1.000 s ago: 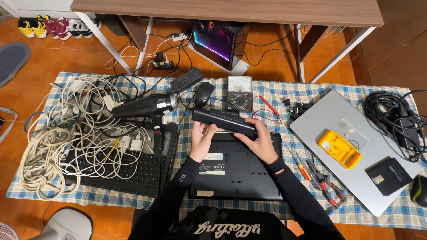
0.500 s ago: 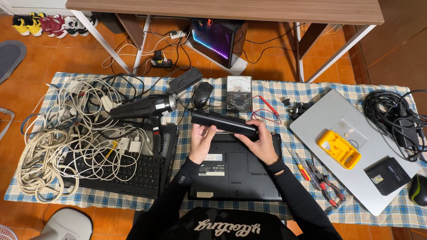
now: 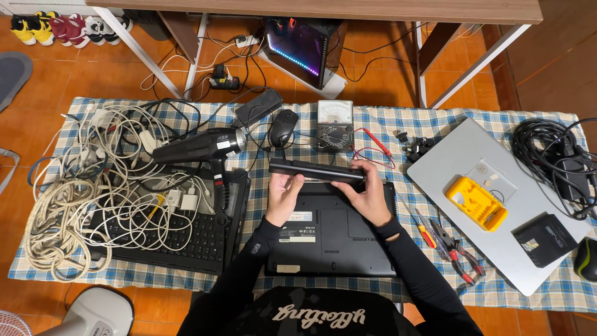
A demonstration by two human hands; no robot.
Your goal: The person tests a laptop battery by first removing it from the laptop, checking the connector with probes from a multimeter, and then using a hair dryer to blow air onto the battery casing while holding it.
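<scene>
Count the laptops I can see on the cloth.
2: a black laptop lying underside up below the hands, and a closed silver laptop at right, with a yellow case on it. Cables may hide others.

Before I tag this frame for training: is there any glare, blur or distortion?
Head view: sharp, evenly lit; both hands, left and right, hold the black battery bar unblurred; the lit computer case glows without washing out; table edges bow slightly, a wide-angle effect.
</scene>
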